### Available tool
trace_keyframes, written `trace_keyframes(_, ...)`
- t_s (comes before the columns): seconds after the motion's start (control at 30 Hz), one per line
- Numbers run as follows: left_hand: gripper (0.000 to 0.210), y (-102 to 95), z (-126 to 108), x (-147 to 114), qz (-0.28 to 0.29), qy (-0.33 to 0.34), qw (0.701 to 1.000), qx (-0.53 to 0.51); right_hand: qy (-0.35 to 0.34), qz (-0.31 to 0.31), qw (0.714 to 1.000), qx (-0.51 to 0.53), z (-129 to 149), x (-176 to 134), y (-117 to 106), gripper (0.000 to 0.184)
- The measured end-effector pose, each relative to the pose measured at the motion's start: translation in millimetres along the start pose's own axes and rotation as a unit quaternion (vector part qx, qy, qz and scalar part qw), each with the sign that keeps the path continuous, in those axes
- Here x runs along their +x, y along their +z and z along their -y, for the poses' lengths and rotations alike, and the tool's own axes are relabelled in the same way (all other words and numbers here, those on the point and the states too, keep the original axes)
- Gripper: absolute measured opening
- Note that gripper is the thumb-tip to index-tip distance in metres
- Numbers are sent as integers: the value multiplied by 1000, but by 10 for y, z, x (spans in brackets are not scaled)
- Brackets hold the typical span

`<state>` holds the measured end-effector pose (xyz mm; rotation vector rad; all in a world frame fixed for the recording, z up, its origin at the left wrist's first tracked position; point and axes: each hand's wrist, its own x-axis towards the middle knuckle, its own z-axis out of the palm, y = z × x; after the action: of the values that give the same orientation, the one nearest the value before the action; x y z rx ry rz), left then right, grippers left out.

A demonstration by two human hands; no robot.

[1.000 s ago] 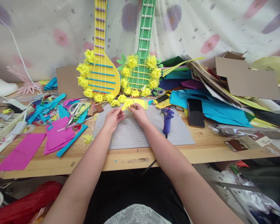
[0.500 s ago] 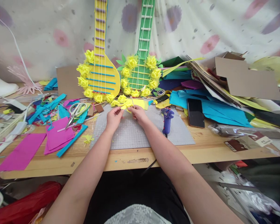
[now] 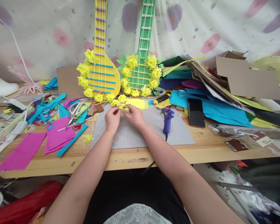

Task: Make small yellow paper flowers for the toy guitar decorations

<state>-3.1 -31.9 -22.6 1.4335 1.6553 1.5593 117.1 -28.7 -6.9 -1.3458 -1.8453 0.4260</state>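
Observation:
Above the grey cutting mat [image 3: 130, 137], my left hand [image 3: 113, 119] pinches a small piece of yellow crepe paper [image 3: 123, 109]. Close against it, my right hand [image 3: 134, 116] has its fingers closed on a thin pale stick [image 3: 121, 105], which lies across that paper. My fingers partly hide both. Just behind my hands are a yellow paper stack [image 3: 140, 103] and yellow paper roses along the foot of a yellow cardboard lute [image 3: 107, 74]. Beside it stands a green one [image 3: 140, 74], also edged with yellow roses.
To the right, a blue glue gun [image 3: 167, 121] stands on the mat, with a phone [image 3: 196, 112] and piled blue paper [image 3: 224, 110] beyond. On the left are scissors [image 3: 77, 112], pink paper sheets [image 3: 23, 151], a blue strip [image 3: 72, 141] and paper scraps.
The stick has tipped from upright to nearly flat across the yellow paper. My right hand has moved slightly left, closer to my left hand.

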Motion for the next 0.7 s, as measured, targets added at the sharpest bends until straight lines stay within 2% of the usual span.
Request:
trace_keyframes(0.13,18,15,20,-18,7,45,998,47,30,6,999,-18,-30,34,-28,27)
trace_keyframes(0.3,17,-4,-32,-32,7,48,996,72,5,10,1000,-10,-19,18,-56,31)
trace_keyframes(0.43,15,-22,-65,-41,0,88,992,92,25,2,1000,1,-37,23,-40,26)
trace_keyframes(0.7,16,-27,-70,-49,-10,120,987,107,70,0,990,120,-75,54,-26,23)
